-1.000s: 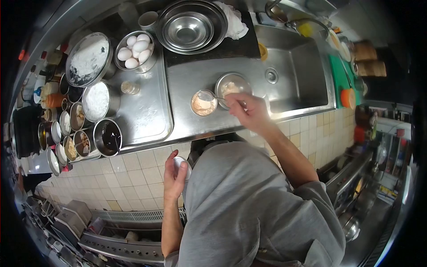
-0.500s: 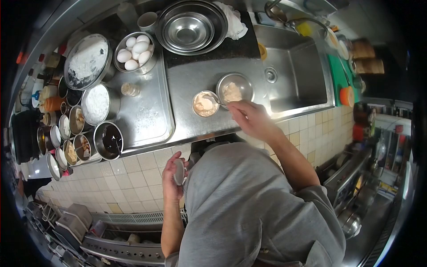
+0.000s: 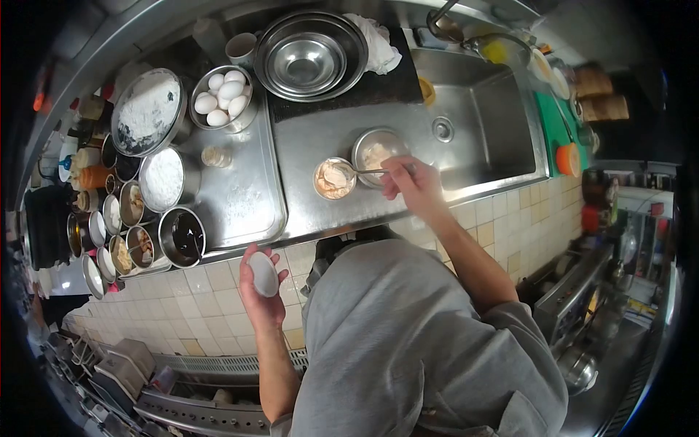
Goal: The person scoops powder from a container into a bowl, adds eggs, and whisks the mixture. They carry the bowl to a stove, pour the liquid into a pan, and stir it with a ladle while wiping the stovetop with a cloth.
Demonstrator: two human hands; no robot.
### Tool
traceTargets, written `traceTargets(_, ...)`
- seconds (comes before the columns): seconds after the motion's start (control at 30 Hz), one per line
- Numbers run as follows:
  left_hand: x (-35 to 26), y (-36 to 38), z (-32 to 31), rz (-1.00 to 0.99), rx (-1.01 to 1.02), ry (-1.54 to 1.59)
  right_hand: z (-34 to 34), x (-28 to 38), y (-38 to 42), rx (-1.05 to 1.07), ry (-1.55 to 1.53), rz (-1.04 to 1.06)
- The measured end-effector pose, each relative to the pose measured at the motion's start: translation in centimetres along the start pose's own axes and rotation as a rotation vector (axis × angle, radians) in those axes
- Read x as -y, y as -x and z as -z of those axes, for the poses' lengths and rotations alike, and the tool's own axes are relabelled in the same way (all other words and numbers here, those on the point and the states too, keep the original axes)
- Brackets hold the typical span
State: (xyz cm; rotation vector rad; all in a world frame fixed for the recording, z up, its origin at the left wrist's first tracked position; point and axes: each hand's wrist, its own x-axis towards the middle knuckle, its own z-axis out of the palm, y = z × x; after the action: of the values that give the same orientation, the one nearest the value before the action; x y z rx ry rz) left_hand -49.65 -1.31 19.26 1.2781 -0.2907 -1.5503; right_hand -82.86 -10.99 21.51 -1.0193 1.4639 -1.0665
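Observation:
My right hand (image 3: 410, 182) is closed round the handle of a metal spoon (image 3: 362, 172). The spoon's bowl dips into a small round tub of pale orange powder (image 3: 333, 182). Right behind that hand stands a steel bowl (image 3: 358, 148) with some pale powder (image 3: 376, 155) at its bottom, partly covered by the hand and spoon. Low in front of the counter, my left hand (image 3: 263, 306) holds a round whitish lid (image 3: 263, 274) tilted against the palm, with the fingers curled about its edge.
Left on a steel tray (image 3: 247, 211) are a bowl of eggs (image 3: 230, 91), a pot of white powder (image 3: 162, 178), a pan of dark sauce (image 3: 182, 234) and a small jar (image 3: 216, 156). Nested steel bowls (image 3: 303, 64) sit behind. A sink (image 3: 484, 124) is at right.
My left hand has moved left and up with the lid, turning its face more into view. The right hand has shifted slightly, and the spoon now lies flatter over the tub.

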Motion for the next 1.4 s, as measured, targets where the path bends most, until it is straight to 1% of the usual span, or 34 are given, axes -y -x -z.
traceTargets(0.03,-0.2,-0.2,-0.7,-0.003,0.003,-0.002,0.3,0.1,0.1,-0.002,-0.003,0.003)
traceTargets(0.1,-0.6,-0.9,-2.8,-0.193,-0.017,-0.244,1.3,0.5,0.5,-0.028,-0.177,-0.006)
traceTargets(0.13,-0.3,-1.6,-3.7,-0.193,-0.012,-0.247,2.0,0.3,0.7,-0.033,-0.179,-0.004)
traceTargets(0.2,0.4,-3.4,-5.7,-0.565,0.086,-0.542,3.5,-0.4,0.8,-0.111,-0.332,0.036)
traceTargets(0.23,0.4,-4.1,-7.1,-0.571,0.086,-0.546,4.3,-0.8,1.0,-0.109,-0.338,0.04)
traceTargets(0.3,0.4,-5.3,-10.3,-0.876,0.253,-0.846,5.6,-1.6,1.3,-0.275,-0.268,0.007)
traceTargets(0.33,0.6,-5.9,-11.6,-0.884,0.254,-0.851,6.0,-2.2,1.3,-0.274,-0.276,0.013)
traceTargets(0.4,1.3,-7.0,-13.8,-0.977,0.274,-1.214,7.0,-3.9,1.5,-0.298,-0.272,0.062)
traceTargets(0.53,3.4,-9.5,-15.6,-1.082,0.338,-1.323,7.5,-7.2,1.9,-0.286,-0.209,0.015)
traceTargets(0.6,3.8,-9.8,-16.2,-1.103,0.381,-1.41,7.5,-8.4,2.1,-0.207,-0.128,0.041)
traceTargets(0.63,4.0,-9.9,-16.4,-1.106,0.386,-1.417,7.6,-9.1,2.1,-0.157,-0.059,0.095)
traceTargets(0.67,4.1,-9.9,-16.6,-1.104,0.386,-1.449,7.7,-9.7,2.1,-0.159,-0.068,0.095)
traceTargets(0.73,4.3,-10.1,-16.8,-1.104,0.387,-1.488,7.6,-10.2,2.3,-0.155,0.075,0.228)
traceTargets(0.87,4.2,-10.1,-17.3,-1.111,0.362,-1.521,8.2,-11.3,2.3,-0.154,0.09,0.201)
traceTargets(0.93,4.2,-9.9,-17.6,-1.118,0.356,-1.55,8.4,-12.0,2.2,-0.144,-0.068,0.096)
traceTargets(0.97,4.3,-9.7,-17.6,-1.103,0.364,-1.549,8.5,-12.3,2.1,-0.145,-0.072,0.096)
traceTargets(1.03,4.4,-9.6,-17.5,-1.082,0.37,-1.556,8.5,-12.7,1.9,-0.217,-0.395,-0.07)
traceTargets(1.1,4.3,-9.7,-17.0,-1.032,0.373,-1.468,8.6,-12.6,1.9,-0.232,-0.421,-0.103)
traceTargets(1.13,4.3,-9.9,-16.7,-1.028,0.372,-1.472,8.7,-12.6,1.9,-0.252,-0.441,-0.131)
traceTargets(1.2,3.9,-10.3,-16.1,-0.98,0.292,-0.987,8.9,-12.9,2.1,-0.231,-0.433,-0.145)
traceTargets(1.27,3.2,-10.2,-15.4,-0.531,0.133,-0.304,8.9,-13.3,2.4,-0.205,-0.428,-0.159)
traceTargets(1.33,1.4,-9.8,-13.7,-0.173,0.148,0.369,8.8,-13.8,2.6,-0.138,-0.384,-0.214)
traceTargets(1.37,1.0,-10.0,-12.7,-0.186,0.134,0.367,8.6,-14.0,2.7,-0.119,-0.389,-0.218)
traceTargets(1.4,1.0,-10.2,-11.7,-0.121,0.115,0.41,8.5,-13.9,2.9,-0.109,-0.404,-0.218)
